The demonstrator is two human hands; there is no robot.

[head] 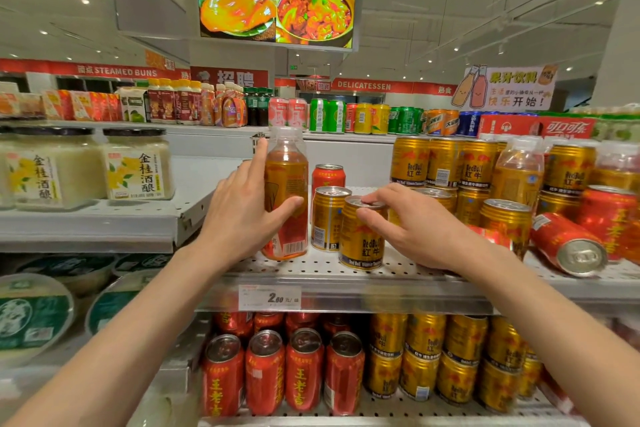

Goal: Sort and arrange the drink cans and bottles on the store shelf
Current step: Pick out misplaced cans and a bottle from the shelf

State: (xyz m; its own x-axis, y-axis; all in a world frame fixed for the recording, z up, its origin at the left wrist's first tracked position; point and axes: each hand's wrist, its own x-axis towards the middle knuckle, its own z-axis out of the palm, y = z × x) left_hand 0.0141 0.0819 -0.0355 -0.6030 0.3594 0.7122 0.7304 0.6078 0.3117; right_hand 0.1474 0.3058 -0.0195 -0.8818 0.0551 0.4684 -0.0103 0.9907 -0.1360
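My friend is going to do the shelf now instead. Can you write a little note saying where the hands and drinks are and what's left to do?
Left hand: holds the tall orange bottle, upright at the left of the perforated shelf.
Right hand: fingertips pinch the top of the front gold can, which stands on the shelf.
Behind it: a second gold can and an upright red can.
Done: gold cans stacked at the back right; the shelf below looks tidy.
Left: one red can lies on its side at the right; bottles and red cans are mixed among the gold ones there and likely need sorting.
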